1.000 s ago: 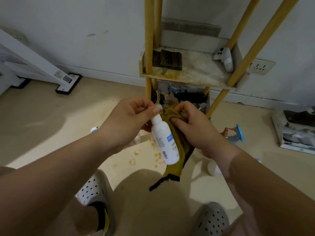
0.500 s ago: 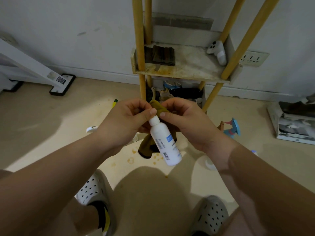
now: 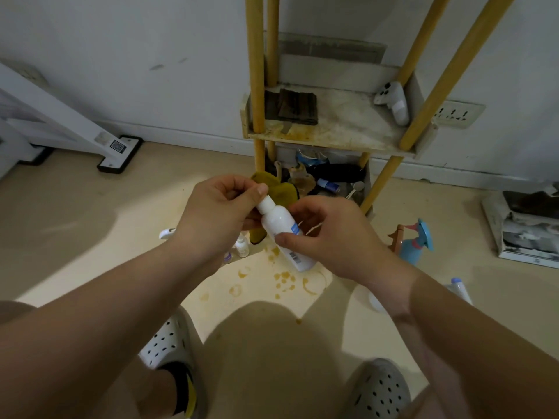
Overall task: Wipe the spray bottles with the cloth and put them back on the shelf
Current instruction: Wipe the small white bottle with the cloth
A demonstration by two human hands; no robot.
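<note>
Head view: white blue-labelled bottle (image 3: 279,220) tilted; left hand (image 3: 211,216) pinches top, right hand (image 3: 329,237) grips body.

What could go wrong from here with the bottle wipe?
1. The left hand pinches only the cap of the tilted white bottle; it may slip or the cap may loosen.
2. The shelf is stained, so a wiped bottle may pick up dirt again.
3. The small bottles and blue spray bottle on the floor could be knocked by a step.
</note>
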